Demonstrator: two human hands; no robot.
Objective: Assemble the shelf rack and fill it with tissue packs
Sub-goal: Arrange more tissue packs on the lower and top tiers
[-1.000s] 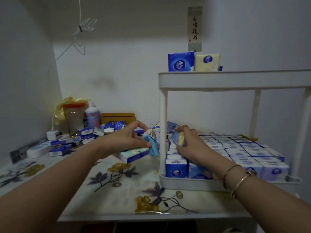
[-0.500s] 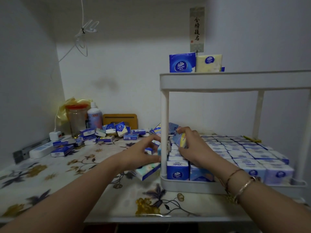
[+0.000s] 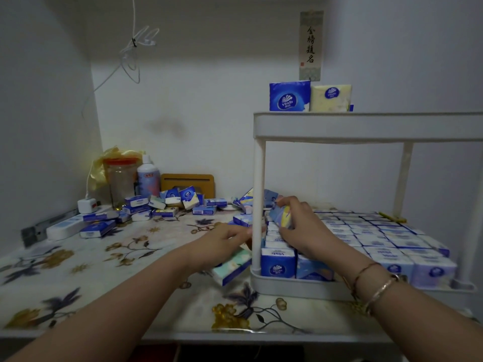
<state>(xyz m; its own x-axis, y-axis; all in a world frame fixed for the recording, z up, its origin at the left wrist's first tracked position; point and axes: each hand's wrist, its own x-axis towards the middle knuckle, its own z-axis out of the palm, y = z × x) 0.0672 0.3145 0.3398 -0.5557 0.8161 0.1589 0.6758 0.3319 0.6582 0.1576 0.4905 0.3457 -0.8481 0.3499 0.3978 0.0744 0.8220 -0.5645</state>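
A white two-tier shelf rack (image 3: 366, 126) stands on the right of the flowered table (image 3: 109, 278). Its lower tray (image 3: 287, 287) is packed with rows of blue and white tissue packs (image 3: 376, 239). Inside that tier my right hand (image 3: 305, 231) grips a blue and yellow tissue pack (image 3: 281, 216) just above the left rows. My left hand (image 3: 224, 240) reaches the rack's front left post from outside; motion blur hides whether it holds anything. A teal and white pack (image 3: 230, 269) lies under it. Two packs (image 3: 288, 96) stand on the top tray.
Loose tissue packs (image 3: 167, 205) are scattered at the back of the table. A jar (image 3: 121, 180), a bottle (image 3: 148, 176) and a wooden holder (image 3: 187, 178) stand by the wall. A white power strip (image 3: 65, 227) lies at the left. The table's front edge (image 3: 209, 335) is near me.
My left hand moved right from the table's middle to the rack's post, carrying a blue pack at first. My right hand stayed inside the lower tier with its pack.
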